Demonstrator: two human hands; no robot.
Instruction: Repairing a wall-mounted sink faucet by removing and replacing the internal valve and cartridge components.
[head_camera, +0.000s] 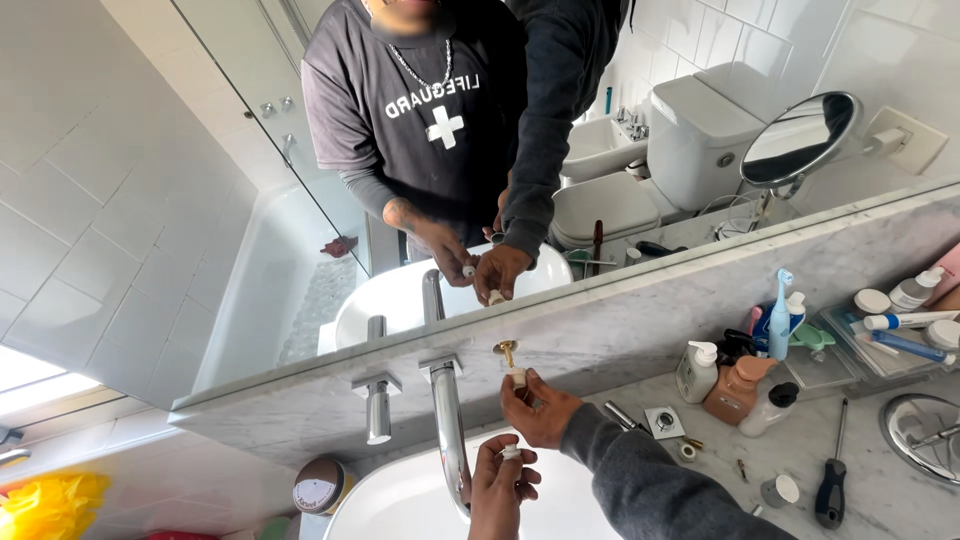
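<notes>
My right hand (540, 408), in a grey sleeve, pinches a small white fitting (517, 377) just below a brass valve stem (507, 349) that sticks out of the marble wall ledge. Lower down, my left hand (500, 488) holds another small white piece (510, 452) over the white basin (400, 505). The chrome spout (448, 420) runs down between the hands and a chrome tap handle (377, 402) to the left. The mirror above shows both hands again.
On the marble counter to the right lie a square chrome cover plate (665, 422), a black-handled screwdriver (830, 480), a small tape roll (780, 490), pump bottles (697, 370), an electric toothbrush (780, 315) and a clear tray (850, 350). A round tin (320, 487) sits left of the basin.
</notes>
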